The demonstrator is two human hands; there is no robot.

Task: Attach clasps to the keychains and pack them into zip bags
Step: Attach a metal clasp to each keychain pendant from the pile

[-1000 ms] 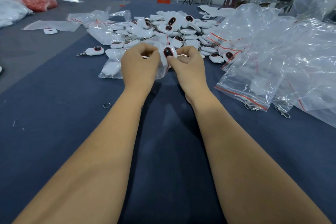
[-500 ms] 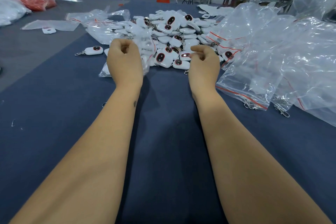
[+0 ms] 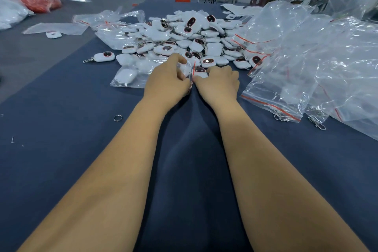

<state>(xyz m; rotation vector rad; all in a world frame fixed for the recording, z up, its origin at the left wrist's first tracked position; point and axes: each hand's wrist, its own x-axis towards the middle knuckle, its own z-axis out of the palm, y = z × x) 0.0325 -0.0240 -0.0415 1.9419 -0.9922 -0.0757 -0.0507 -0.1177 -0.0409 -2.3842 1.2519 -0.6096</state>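
both hands have come back together from apart half a second ago: left hand (image 3: pixel 166 82) and right hand (image 3: pixel 217 84) now pinch one small zip bag (image 3: pixel 189 71) at its red seal, a keychain (image 3: pixel 201 71) at its mouth, just before the pile (image 3: pixel 184 35), so packing looks underway. head view count: one bag in hand, one lone keychain (image 3: pixel 103 56) left, one loose ring (image 3: pixel 117 118) on the worktop (image 3: pixel 61 149), pile too many to count.

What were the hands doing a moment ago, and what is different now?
Half a second ago the hands were apart in loose fists. Now the left hand and right hand have come together, pinching a small zip bag with a keychain at its mouth. The keychain pile and loose ring lie unchanged.
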